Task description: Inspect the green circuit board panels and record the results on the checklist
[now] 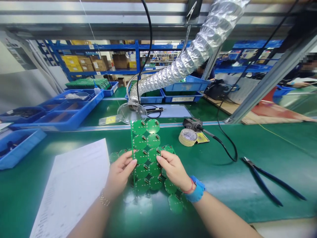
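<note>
A green circuit board panel [148, 155] made of round boards in two columns is held up over the bench by both my hands. My left hand [123, 168] pinches its left edge between thumb and fingers. On the right edge, my right hand [174, 168] grips with the thumb on the front face. Small components show near the rim of each round board. Behind and below my right hand lie more round green boards [175, 202] on the mat, partly hidden. Others [114, 156] peek out behind my left hand.
White printed sheets [74, 185] lie at left, near blue bins [61, 115]. Long-handled pliers [260, 180] rest at right. A soldering iron stand [192, 124] and round tin [188, 137] sit behind my right hand. A silver duct [178, 66] ends in a clear funnel [132, 112] above the bench.
</note>
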A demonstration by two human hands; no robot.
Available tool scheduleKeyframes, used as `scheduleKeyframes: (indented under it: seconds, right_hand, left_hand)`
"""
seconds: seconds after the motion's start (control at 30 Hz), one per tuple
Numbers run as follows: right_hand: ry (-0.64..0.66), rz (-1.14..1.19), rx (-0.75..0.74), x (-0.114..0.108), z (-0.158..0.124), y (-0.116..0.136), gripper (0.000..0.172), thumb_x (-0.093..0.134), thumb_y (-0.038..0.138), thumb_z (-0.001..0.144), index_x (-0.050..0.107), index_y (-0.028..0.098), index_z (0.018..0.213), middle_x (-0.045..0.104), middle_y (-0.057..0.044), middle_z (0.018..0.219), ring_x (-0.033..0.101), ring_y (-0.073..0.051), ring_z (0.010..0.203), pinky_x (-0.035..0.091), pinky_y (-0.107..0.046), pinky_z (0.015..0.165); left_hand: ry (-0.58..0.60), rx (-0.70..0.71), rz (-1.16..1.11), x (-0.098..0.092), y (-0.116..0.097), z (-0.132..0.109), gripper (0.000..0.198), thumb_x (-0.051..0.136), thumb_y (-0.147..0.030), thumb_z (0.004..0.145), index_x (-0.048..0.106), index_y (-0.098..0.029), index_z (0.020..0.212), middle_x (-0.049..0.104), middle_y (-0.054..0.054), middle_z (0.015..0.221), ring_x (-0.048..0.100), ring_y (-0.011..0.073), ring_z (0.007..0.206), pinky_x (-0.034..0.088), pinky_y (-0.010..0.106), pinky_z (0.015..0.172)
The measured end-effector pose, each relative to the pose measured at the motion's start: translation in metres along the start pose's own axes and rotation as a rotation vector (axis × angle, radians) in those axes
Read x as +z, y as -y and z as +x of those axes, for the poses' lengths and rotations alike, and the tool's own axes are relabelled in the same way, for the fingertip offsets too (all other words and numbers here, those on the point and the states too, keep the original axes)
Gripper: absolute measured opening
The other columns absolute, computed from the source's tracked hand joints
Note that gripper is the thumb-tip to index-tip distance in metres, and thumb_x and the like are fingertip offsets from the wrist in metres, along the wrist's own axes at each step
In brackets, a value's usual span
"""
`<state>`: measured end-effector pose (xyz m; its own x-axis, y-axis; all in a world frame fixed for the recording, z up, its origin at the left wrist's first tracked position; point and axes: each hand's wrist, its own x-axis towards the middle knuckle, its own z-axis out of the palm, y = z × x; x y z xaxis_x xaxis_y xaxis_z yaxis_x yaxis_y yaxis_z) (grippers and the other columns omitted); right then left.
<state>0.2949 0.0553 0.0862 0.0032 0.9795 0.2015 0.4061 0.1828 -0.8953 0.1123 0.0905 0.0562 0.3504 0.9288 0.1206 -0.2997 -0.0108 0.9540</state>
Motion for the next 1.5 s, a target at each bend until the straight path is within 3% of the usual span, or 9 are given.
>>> scheduleKeyframes:
  seconds: [0.13,0.23,0.37,0.43,0.63,1.07,1.27,1.4,1.5]
  right_hand:
    - [-0.026,-0.028,0.009,0.0,0.0,0.001,0.036,0.044,0.034,0.082,0.029,0.018,0.054,0.027,0.006,0.052,0.028,-0.007,0.05,0.026,-0.02,0.046]
    - [0.052,0.141,0.07,-0.001,0.001,0.002,0.034,0.044,0.036,0.082,0.035,0.018,0.055,0.033,0.005,0.051,0.033,-0.007,0.047,0.029,-0.019,0.044]
    - [0.211,0.45,0.155,-0.002,0.002,0.002,0.019,0.044,0.032,0.083,0.055,0.017,0.082,0.052,0.001,0.067,0.046,-0.008,0.051,0.039,-0.022,0.047]
    - [0.248,0.502,0.143,-0.003,0.002,0.003,0.022,0.047,0.028,0.08,0.056,0.017,0.098,0.054,-0.001,0.074,0.048,-0.009,0.057,0.042,-0.023,0.052]
    - [0.244,0.372,0.124,-0.001,0.0,0.0,0.04,0.052,0.014,0.071,0.05,0.018,0.111,0.03,0.008,0.058,0.03,-0.005,0.05,0.03,-0.019,0.047]
    - [0.171,0.238,0.118,0.006,-0.001,-0.003,0.023,0.053,0.022,0.074,0.049,0.016,0.096,0.022,0.009,0.056,0.022,-0.004,0.047,0.02,-0.02,0.043]
    - [0.239,0.367,0.161,0.0,0.0,0.001,0.038,0.053,0.016,0.071,0.048,0.015,0.109,0.028,0.009,0.058,0.027,-0.004,0.048,0.024,-0.019,0.045]
    - [0.338,0.498,0.153,-0.004,-0.001,0.001,0.052,0.052,0.01,0.068,0.042,0.018,0.118,0.048,0.005,0.068,0.042,-0.005,0.056,0.035,-0.019,0.051]
    - [0.403,0.565,0.157,-0.004,-0.002,-0.001,0.062,0.052,0.006,0.066,0.036,0.024,0.122,0.052,0.004,0.076,0.049,-0.006,0.06,0.044,-0.019,0.053]
  left_hand:
    - [-0.009,0.0,-0.009,0.001,0.001,0.001,0.034,0.056,-0.024,0.078,0.054,-0.021,0.111,0.067,0.001,0.077,0.058,0.01,0.064,0.043,0.019,0.057]
    - [-0.016,-0.018,-0.073,0.002,0.0,0.002,0.035,0.056,-0.024,0.078,0.053,-0.02,0.113,0.068,0.003,0.084,0.058,0.0108,0.065,0.043,0.019,0.057]
    - [-0.051,-0.027,-0.163,0.003,-0.003,0.005,0.03,0.057,-0.023,0.078,0.055,-0.021,0.108,0.068,0.002,0.085,0.059,0.0095,0.068,0.043,0.018,0.059]
    - [-0.073,-0.02,-0.182,0.003,-0.005,0.006,0.028,0.057,-0.022,0.077,0.056,-0.021,0.105,0.068,0.001,0.083,0.059,0.0091,0.067,0.044,0.017,0.059]
    - [-0.113,-0.005,-0.228,0.005,-0.007,0.006,0.035,0.059,-0.024,0.076,0.053,-0.019,0.11,0.067,0.005,0.093,0.062,0.0139,0.072,0.047,0.023,0.06]
    - [-0.12,0.018,-0.247,0.005,-0.004,0.005,0.029,0.058,-0.019,0.077,0.057,-0.023,0.105,0.068,0.0,0.087,0.061,0.0092,0.072,0.047,0.018,0.063]
    - [-0.136,0.025,-0.265,0.003,-0.007,0.007,0.03,0.057,-0.021,0.077,0.055,-0.021,0.107,0.067,0.002,0.089,0.062,0.0125,0.076,0.049,0.024,0.069]
    - [-0.187,0.041,-0.287,0.0,-0.007,0.01,0.03,0.057,-0.021,0.077,0.055,-0.02,0.107,0.067,0.003,0.087,0.062,0.0133,0.076,0.05,0.025,0.069]
    - [-0.196,0.053,-0.299,0.0,-0.008,0.01,0.027,0.056,-0.021,0.078,0.056,-0.021,0.105,0.067,0.002,0.088,0.061,0.0125,0.078,0.049,0.024,0.07]
